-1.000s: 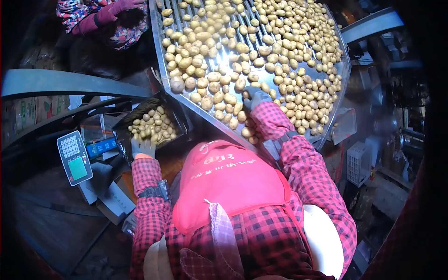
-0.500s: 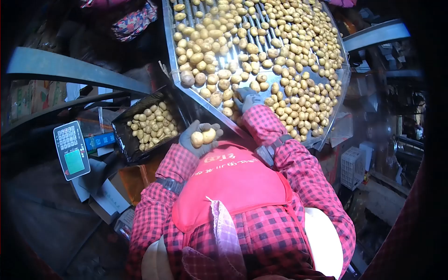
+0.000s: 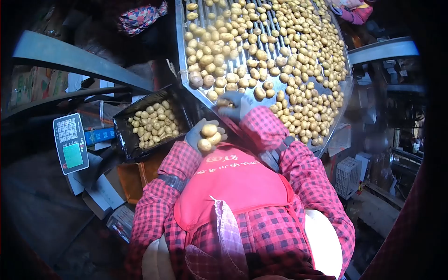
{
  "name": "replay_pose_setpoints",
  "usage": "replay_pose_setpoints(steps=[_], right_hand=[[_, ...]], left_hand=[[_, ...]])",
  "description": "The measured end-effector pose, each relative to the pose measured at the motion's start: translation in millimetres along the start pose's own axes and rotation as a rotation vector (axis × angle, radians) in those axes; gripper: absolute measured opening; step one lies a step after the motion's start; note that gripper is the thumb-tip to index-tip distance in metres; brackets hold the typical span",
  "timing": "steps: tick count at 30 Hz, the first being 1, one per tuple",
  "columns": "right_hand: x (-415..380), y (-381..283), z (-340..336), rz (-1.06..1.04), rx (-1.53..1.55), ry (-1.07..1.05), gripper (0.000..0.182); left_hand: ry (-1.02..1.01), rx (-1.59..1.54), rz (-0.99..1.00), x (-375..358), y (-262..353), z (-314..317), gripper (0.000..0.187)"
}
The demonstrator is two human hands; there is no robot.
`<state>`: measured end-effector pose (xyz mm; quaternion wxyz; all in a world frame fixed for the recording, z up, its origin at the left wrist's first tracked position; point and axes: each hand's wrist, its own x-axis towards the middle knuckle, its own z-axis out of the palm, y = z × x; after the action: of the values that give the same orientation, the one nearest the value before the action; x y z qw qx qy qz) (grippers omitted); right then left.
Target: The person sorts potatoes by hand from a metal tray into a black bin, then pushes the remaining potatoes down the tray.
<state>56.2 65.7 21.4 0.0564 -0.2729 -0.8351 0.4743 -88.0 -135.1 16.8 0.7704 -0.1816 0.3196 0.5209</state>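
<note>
My left hand [image 3: 194, 133], in a grey glove, cups three potatoes [image 3: 210, 136] in front of the red apron. Also gloved in grey, my right hand [image 3: 239, 106] is at the near edge of the metal sorting table [image 3: 201, 95], its fingers curled over a potato that is mostly hidden and blurred. Many loose potatoes [image 3: 308, 70] cover the table beyond that hand. Left of my left hand stands a box lined with black plastic [image 3: 123, 135], with a heap of potatoes [image 3: 154, 122] inside.
A scale display [image 3: 71, 143] with keypad and green screen stands at the left. Blue-grey metal bars [image 3: 84, 58] cross on both sides. A white plastic crate [image 3: 347, 177] is at the right. Another person's pink sleeve [image 3: 359, 15] shows at the far right corner of the table.
My right hand has drawn back from among the potatoes to the table's near edge, towards my left hand. Three potatoes now show in my left hand, where two showed before. The view has shifted slightly.
</note>
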Motion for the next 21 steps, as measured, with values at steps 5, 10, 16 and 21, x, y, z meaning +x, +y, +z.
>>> replay_pose_setpoints(steps=[5,10,16,21], right_hand=[[71.9,93.7,6.2,-0.147,-0.671,0.174,0.065],[72.4,36.2,4.2,0.121,-0.653,0.071,0.059],[51.5,74.7,3.8,0.223,-0.408,0.215,0.059],[56.6,76.0,3.5,0.001,-0.275,0.251,0.059]], left_hand=[[0.21,-0.096,0.051,-15.4,-1.4,-9.4,0.043],[0.286,-0.242,0.211,-23.9,4.0,-73.2,0.039],[0.254,-0.563,0.414,-39.6,28.6,-157.0,0.037],[0.514,-0.517,0.747,-73.3,59.6,-201.1,0.045]])
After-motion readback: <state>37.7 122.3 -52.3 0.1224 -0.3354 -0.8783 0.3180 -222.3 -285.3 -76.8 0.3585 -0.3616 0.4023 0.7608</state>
